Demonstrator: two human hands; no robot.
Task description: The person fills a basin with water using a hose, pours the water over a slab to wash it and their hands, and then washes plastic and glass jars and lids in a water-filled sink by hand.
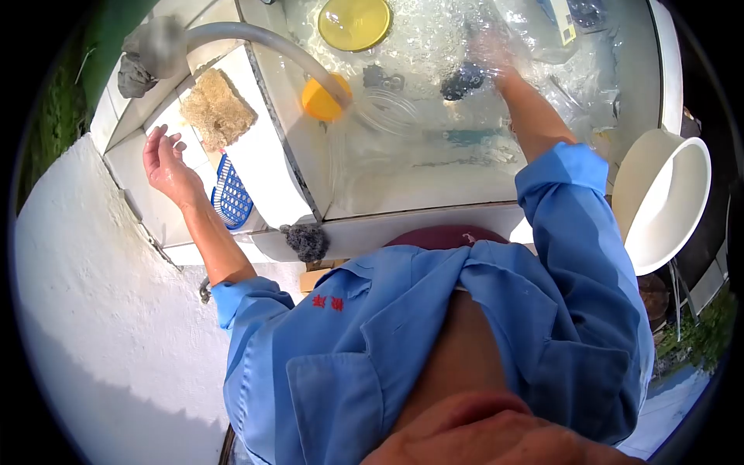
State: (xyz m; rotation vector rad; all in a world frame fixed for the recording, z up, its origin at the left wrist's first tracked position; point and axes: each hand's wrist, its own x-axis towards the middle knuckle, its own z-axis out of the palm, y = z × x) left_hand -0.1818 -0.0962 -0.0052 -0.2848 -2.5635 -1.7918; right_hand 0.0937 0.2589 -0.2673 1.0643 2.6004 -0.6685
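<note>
My left hand is raised over the white tiled ledge, fingers loosely curled and apart, holding nothing. Nearest to it are a tan sponge-like pad and a blue plastic basket with a lattice side. My right hand is under the rippling water of the tiled basin. Splashes and glare blur its fingers, so its grip cannot be seen. Just left of its wrist lies a dark, rough lump in the water. A clear plastic bag floats on its right.
A grey hose bends into the basin through an orange piece. A yellow bowl sits at the back. Clear tubing lies in the water. A dark scouring pad rests on the front edge. A white tub stands at right.
</note>
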